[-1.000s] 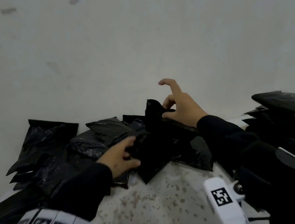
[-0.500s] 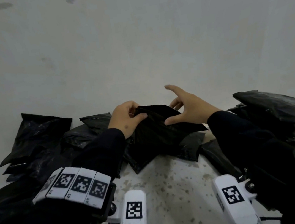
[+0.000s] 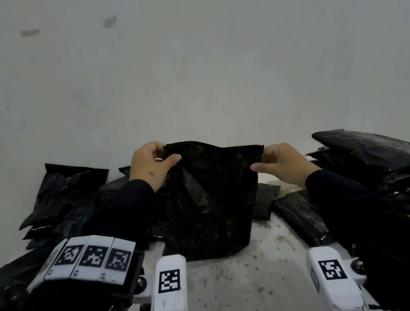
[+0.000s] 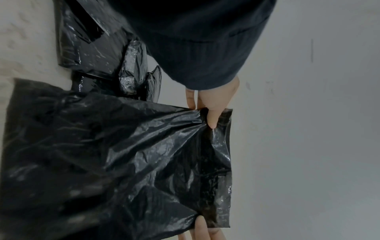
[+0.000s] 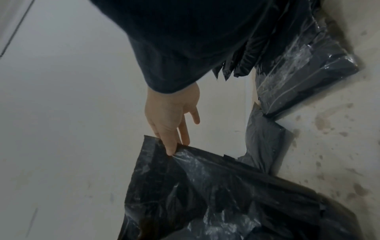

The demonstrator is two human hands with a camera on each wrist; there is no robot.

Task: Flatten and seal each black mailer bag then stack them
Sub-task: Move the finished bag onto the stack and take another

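Speckled pale table (image 3: pixel 235 283), loose black mailer bags (image 3: pixel 64 198) left, stacked bags (image 3: pixel 380 159) right

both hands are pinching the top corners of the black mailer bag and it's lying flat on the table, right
Not quite. The left hand and right hand do pinch the top corners, but the black mailer bag hangs upright between them, as the head view shows.

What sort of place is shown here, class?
Probably a plain packing workspace: a stained, speckled table against a bare wall, loose black mailer bags heaped at left and a flattened stack at right.
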